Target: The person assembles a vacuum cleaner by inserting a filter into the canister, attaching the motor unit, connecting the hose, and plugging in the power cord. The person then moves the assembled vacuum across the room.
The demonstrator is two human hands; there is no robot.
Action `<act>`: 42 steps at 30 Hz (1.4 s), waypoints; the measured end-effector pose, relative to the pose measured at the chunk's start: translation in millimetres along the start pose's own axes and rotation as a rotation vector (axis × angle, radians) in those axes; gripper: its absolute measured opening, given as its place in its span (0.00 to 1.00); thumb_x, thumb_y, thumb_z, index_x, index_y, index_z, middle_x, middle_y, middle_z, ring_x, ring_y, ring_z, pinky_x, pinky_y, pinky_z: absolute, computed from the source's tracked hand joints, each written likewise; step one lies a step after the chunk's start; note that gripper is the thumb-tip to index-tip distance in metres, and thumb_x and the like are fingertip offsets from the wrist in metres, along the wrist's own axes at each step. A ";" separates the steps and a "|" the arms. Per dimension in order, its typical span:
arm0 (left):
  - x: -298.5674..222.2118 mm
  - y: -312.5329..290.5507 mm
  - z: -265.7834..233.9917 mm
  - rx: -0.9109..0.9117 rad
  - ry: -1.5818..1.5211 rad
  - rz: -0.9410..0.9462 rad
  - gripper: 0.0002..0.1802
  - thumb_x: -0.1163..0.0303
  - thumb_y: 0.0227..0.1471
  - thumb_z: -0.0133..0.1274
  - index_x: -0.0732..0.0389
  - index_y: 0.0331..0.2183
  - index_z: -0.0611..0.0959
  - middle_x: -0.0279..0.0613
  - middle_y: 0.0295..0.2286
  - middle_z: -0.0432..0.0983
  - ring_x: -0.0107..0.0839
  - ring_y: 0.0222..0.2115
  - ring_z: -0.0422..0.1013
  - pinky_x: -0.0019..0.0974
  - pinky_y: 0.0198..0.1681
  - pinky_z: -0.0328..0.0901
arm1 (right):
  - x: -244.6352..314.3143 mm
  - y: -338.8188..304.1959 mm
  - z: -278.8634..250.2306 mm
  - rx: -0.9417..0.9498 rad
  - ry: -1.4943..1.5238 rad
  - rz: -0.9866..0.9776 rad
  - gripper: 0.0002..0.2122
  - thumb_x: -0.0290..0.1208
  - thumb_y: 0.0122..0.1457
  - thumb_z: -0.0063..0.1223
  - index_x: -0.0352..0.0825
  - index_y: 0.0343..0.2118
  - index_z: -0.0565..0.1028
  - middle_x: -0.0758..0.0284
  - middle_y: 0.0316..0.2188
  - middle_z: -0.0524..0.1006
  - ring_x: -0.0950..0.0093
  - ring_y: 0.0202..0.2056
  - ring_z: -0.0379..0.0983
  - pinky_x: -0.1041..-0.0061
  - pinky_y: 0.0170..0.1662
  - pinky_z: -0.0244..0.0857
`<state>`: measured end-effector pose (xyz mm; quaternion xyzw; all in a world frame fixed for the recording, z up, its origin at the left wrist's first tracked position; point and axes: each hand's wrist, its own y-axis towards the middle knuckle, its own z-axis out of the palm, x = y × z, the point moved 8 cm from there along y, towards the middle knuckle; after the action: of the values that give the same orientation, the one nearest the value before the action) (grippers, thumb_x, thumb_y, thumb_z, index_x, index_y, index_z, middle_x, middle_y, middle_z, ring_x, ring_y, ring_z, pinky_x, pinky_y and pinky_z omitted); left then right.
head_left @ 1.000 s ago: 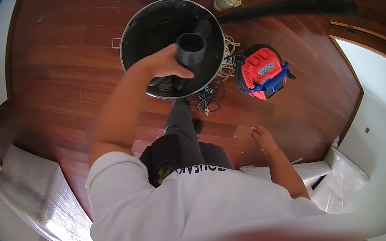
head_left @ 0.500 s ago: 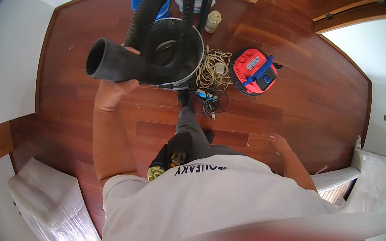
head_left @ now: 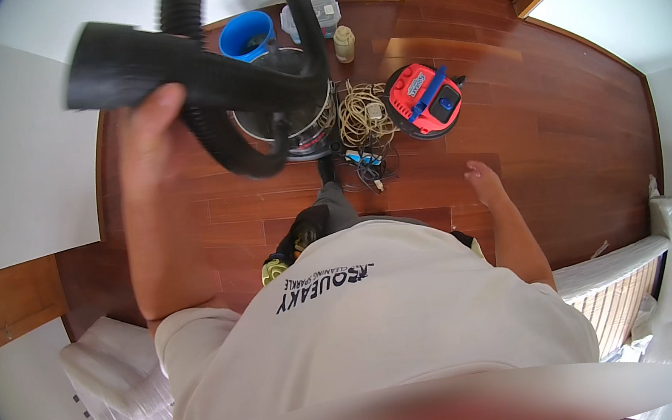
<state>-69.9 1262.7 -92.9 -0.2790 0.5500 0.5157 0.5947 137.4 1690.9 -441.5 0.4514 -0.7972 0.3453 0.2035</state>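
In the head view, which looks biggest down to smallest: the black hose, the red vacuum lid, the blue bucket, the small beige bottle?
1. black hose, though it is nearest the camera
2. red vacuum lid
3. blue bucket
4. small beige bottle

Black vacuum hose (head_left: 197,75), thick and ribbed, ending in a smooth, wide cuff with an open round mouth at the upper left. Being held up high, near the camera, the cuff lying roughly level and tilting slightly down toward the right. Looping behind the cuff in two arcs: one rising out of the top edge, one curling down below the cuff and back up. Crossing in front of the metal drum of the vacuum canister (head_left: 293,121), which is standing upright on the wooden floor, its round rim partly hidden by the hose.
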 end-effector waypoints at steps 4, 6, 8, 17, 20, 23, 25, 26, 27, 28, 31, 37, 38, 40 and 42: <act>42.8 -7.3 67.1 0.119 -0.046 -0.071 0.22 0.71 0.35 0.57 0.66 0.37 0.72 0.40 0.32 0.71 0.31 0.34 0.68 0.34 0.40 0.62 | 144.3 -36.2 -36.7 -0.154 0.072 -0.375 0.25 0.29 0.46 0.55 0.36 0.49 0.62 0.61 0.40 0.66 0.68 0.43 0.64 0.74 0.43 0.61; 74.9 -7.2 97.0 0.083 -0.161 -0.189 0.22 0.73 0.34 0.58 0.66 0.36 0.72 0.39 0.31 0.71 0.29 0.32 0.68 0.33 0.38 0.63 | 205.8 -54.1 -45.2 -0.133 0.210 -0.500 0.29 0.26 0.42 0.58 0.36 0.50 0.61 0.59 0.45 0.63 0.66 0.46 0.62 0.72 0.44 0.61; 93.2 -1.5 124.7 0.149 -0.207 -0.176 0.22 0.74 0.34 0.58 0.65 0.37 0.72 0.39 0.31 0.71 0.28 0.32 0.68 0.31 0.38 0.63 | 249.4 -70.5 -49.6 -0.184 0.288 -0.601 0.30 0.23 0.39 0.59 0.35 0.50 0.61 0.57 0.45 0.62 0.64 0.46 0.61 0.71 0.43 0.63; 204.7 21.2 177.4 0.354 -0.386 -0.279 0.31 0.65 0.40 0.58 0.66 0.44 0.64 0.43 0.38 0.66 0.30 0.40 0.64 0.34 0.45 0.59 | 245.1 -40.6 -93.4 -0.497 0.156 -0.420 0.25 0.22 0.41 0.54 0.33 0.47 0.63 0.60 0.32 0.72 0.69 0.35 0.70 0.73 0.39 0.63; 272.2 3.4 177.8 0.381 -0.242 -0.501 0.38 0.58 0.42 0.55 0.67 0.50 0.58 0.49 0.44 0.62 0.35 0.46 0.59 0.36 0.50 0.53 | 195.0 -42.4 -115.7 -0.514 0.166 -0.193 0.23 0.24 0.43 0.52 0.33 0.46 0.64 0.59 0.34 0.72 0.69 0.37 0.70 0.73 0.40 0.62; 339.7 -38.3 175.1 0.637 0.169 -0.614 0.40 0.53 0.44 0.52 0.63 0.53 0.56 0.49 0.47 0.59 0.39 0.47 0.59 0.37 0.49 0.53 | 155.9 -43.4 -127.6 -0.481 0.015 -0.102 0.24 0.26 0.43 0.52 0.34 0.46 0.63 0.60 0.34 0.72 0.69 0.36 0.70 0.73 0.41 0.61; 380.1 -70.4 154.3 0.806 0.399 -0.650 0.38 0.54 0.43 0.52 0.64 0.51 0.60 0.52 0.47 0.61 0.40 0.46 0.60 0.35 0.49 0.53 | 136.4 -45.3 -132.8 -0.504 -0.132 -0.129 0.24 0.26 0.43 0.52 0.35 0.47 0.63 0.62 0.33 0.72 0.69 0.35 0.69 0.73 0.40 0.61; 397.2 -79.9 141.1 0.907 0.598 -0.574 0.35 0.54 0.42 0.52 0.64 0.49 0.64 0.53 0.45 0.64 0.39 0.45 0.62 0.35 0.48 0.55 | 120.5 -44.1 -133.2 -0.473 -0.103 -0.094 0.24 0.26 0.43 0.52 0.35 0.47 0.63 0.61 0.33 0.72 0.69 0.35 0.69 0.73 0.40 0.61; 412.5 -88.5 126.7 1.002 0.790 -0.483 0.33 0.55 0.41 0.53 0.64 0.47 0.68 0.53 0.43 0.66 0.38 0.44 0.64 0.34 0.47 0.57 | 102.7 -43.6 -131.9 -0.431 -0.080 -0.039 0.23 0.26 0.43 0.52 0.35 0.46 0.63 0.61 0.33 0.72 0.68 0.36 0.69 0.72 0.40 0.61; 426.6 -95.8 98.5 0.891 0.733 -0.589 0.30 0.56 0.41 0.53 0.65 0.44 0.70 0.52 0.41 0.68 0.38 0.42 0.65 0.33 0.44 0.59 | 82.1 -42.9 -130.1 -0.401 -0.059 0.047 0.23 0.26 0.43 0.52 0.35 0.46 0.64 0.60 0.34 0.72 0.67 0.37 0.69 0.72 0.40 0.61; 448.0 -115.5 -19.9 0.601 0.765 -0.829 0.27 0.58 0.40 0.53 0.66 0.40 0.74 0.46 0.34 0.73 0.34 0.34 0.69 0.33 0.39 0.63 | 37.5 -36.9 -106.3 -0.286 -0.040 0.157 0.24 0.25 0.42 0.52 0.36 0.46 0.64 0.58 0.36 0.71 0.64 0.38 0.69 0.71 0.40 0.61; 417.2 -123.4 -217.5 -0.128 0.746 -0.938 0.18 0.66 0.44 0.51 0.67 0.37 0.74 0.43 0.33 0.72 0.30 0.35 0.68 0.33 0.34 0.65 | 4.9 -1.1 -31.3 -0.101 -0.562 0.159 0.22 0.25 0.41 0.53 0.40 0.44 0.66 0.61 0.37 0.70 0.60 0.41 0.66 0.66 0.45 0.58; 415.8 -120.2 -234.2 -0.245 0.645 -0.986 0.17 0.66 0.44 0.51 0.67 0.36 0.75 0.43 0.33 0.72 0.30 0.35 0.68 0.33 0.35 0.65 | 3.6 5.0 -16.2 -0.037 -0.599 0.192 0.22 0.25 0.41 0.54 0.40 0.43 0.66 0.61 0.37 0.70 0.61 0.42 0.65 0.65 0.46 0.58; 415.0 -104.0 -254.0 -0.322 0.555 -1.013 0.17 0.65 0.44 0.50 0.65 0.36 0.76 0.44 0.33 0.73 0.34 0.36 0.68 0.34 0.38 0.63 | 7.6 13.8 13.5 0.091 -0.717 0.251 0.22 0.26 0.40 0.54 0.42 0.43 0.67 0.61 0.38 0.70 0.62 0.43 0.64 0.63 0.47 0.57; 426.1 -77.0 -262.7 -0.299 0.567 -1.001 0.16 0.64 0.43 0.49 0.64 0.35 0.76 0.45 0.33 0.74 0.37 0.37 0.69 0.35 0.40 0.62 | 18.6 25.0 39.7 0.202 -0.828 0.288 0.22 0.27 0.40 0.55 0.43 0.43 0.66 0.62 0.38 0.70 0.62 0.44 0.64 0.62 0.46 0.58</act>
<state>-153.6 1133.0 -575.3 -0.7120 0.4101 0.1497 0.5499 105.9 1659.9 -465.7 0.4538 -0.8284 0.2365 -0.2277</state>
